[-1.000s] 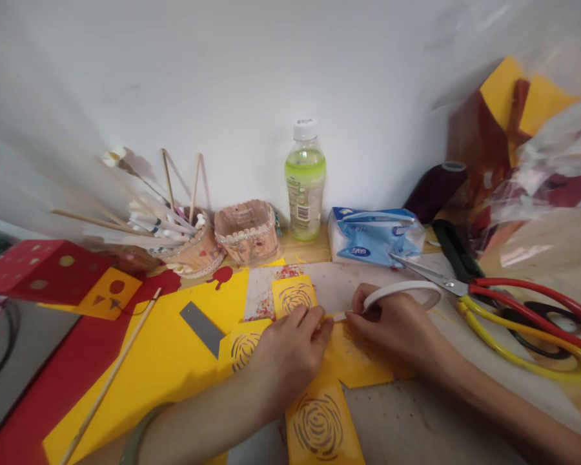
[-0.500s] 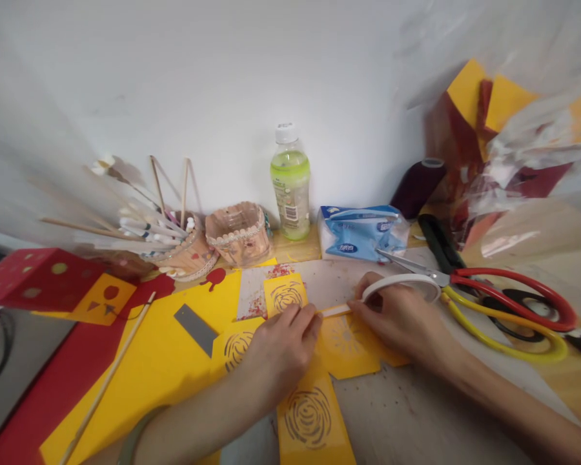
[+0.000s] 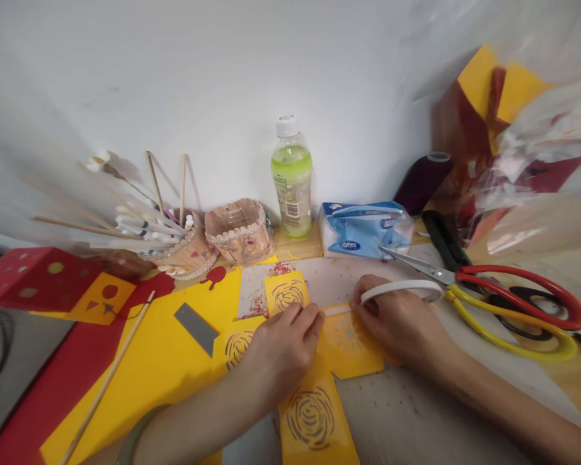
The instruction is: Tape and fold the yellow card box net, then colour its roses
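- A yellow card [image 3: 343, 352] with cut-out patterns is being held down in the middle of the grey work surface [image 3: 392, 413].
- A white strip of tape [image 3: 337, 310] is being stretched along the card's upper edge, between both hands.
- The tape's left end is being covered by the left hand [image 3: 288, 345], its fingers bent and close together; whether they pinch or press cannot be told.
- A tape roll [image 3: 401, 285] is being held in the right hand [image 3: 399, 320], its fingers curled closed.
- Behind, scissors [image 3: 459, 276] are being propped against a tissue packet [image 3: 368, 232].
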Demonstrator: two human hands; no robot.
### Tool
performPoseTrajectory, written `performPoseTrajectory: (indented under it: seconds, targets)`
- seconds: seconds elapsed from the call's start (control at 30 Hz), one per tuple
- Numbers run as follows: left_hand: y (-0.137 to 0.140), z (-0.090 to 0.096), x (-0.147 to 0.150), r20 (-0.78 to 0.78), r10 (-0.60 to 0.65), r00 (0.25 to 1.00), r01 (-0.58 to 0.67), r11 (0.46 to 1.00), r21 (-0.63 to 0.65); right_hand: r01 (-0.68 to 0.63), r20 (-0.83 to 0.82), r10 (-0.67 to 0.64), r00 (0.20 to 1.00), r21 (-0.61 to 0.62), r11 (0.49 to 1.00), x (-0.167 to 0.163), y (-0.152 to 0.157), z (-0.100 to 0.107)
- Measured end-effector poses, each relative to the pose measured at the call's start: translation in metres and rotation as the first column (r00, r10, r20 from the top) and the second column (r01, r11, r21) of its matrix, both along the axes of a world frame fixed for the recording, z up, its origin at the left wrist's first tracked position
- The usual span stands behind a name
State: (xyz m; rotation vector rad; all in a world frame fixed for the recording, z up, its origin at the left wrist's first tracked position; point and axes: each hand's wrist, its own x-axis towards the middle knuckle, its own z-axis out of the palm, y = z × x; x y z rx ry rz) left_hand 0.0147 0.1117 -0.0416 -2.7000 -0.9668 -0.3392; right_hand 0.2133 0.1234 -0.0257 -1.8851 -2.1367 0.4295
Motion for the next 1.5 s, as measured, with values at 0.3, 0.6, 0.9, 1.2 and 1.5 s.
performPoseTrajectory:
  seconds: [0.3, 0.6, 0.9, 1.2, 1.5]
  targets:
    - [0.006, 0.014, 0.002, -0.128, -0.094, 0.987, 0.092, 0.996, -0.020, -0.097, 0.092, 0.094, 0.991, 0.024, 0.995, -0.001, -0.001, 0.006]
    - [0.011, -0.003, 0.030, -0.077, -0.144, 0.987, 0.146, 0.989, 0.023, -0.121, 0.090, 0.117, 0.989, 0.043, 0.992, 0.001, -0.005, 0.004]
    - [0.013, -0.003, 0.032, -0.044, -0.065, 0.997, 0.059, 0.992, -0.112, -0.116, -0.043, 0.117, 0.992, 0.029, 0.993, 0.004, -0.005, 0.007]
    - [0.011, 0.013, 0.038, -0.135, -0.011, 0.991, -0.018, 0.977, -0.212, -0.129, -0.249, 0.136, 0.959, 0.042, 0.991, 0.009, -0.008, 0.010]
    - [0.019, 0.023, 0.035, -0.058, 0.095, 0.994, -0.110, 0.924, -0.365, -0.124, -0.479, 0.100, 0.872, -0.018, 0.992, 0.009, -0.001, 0.016]
